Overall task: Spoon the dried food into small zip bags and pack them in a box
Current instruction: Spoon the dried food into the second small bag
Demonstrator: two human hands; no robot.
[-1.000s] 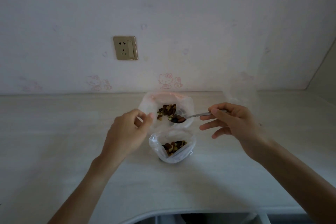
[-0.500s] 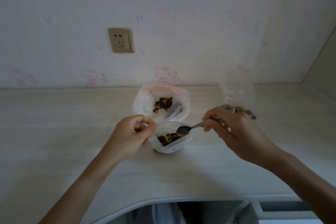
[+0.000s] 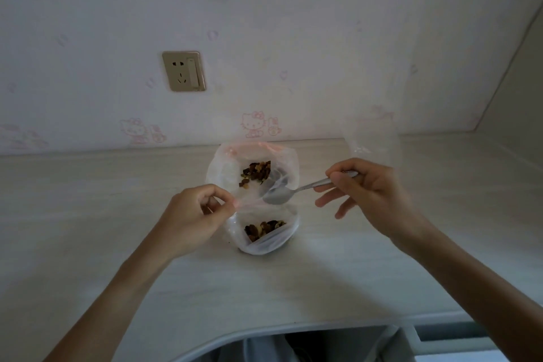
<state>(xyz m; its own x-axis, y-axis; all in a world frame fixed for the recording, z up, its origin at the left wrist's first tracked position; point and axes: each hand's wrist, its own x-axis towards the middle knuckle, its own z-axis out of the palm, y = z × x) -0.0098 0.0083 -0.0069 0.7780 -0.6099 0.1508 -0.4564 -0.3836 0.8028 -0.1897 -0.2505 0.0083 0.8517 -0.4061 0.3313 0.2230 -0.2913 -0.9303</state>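
Note:
A small clear zip bag (image 3: pixel 266 239) stands on the counter with dark and tan dried food (image 3: pixel 263 228) in its bottom. My left hand (image 3: pixel 195 219) pinches the bag's rim at its left side and holds the mouth open. Behind it sits a larger clear bag (image 3: pixel 223 170) holding more dried food (image 3: pixel 256 172). My right hand (image 3: pixel 368 192) grips the handle of a metal spoon (image 3: pixel 277 195). The spoon's bowl looks empty and hovers between the two bags, above the small bag's mouth.
The pale counter (image 3: pixel 88 214) runs to a wall with a socket plate (image 3: pixel 184 71). Another clear plastic bag (image 3: pixel 371 138) stands behind my right hand. The counter's curved front edge (image 3: pixel 264 332) lies near me, with a dark gap below it.
The spoon carried food from the large bag, dipped into the small bag, and has now lifted out empty toward the large bag. My left hand kept pinching the small bag's rim.

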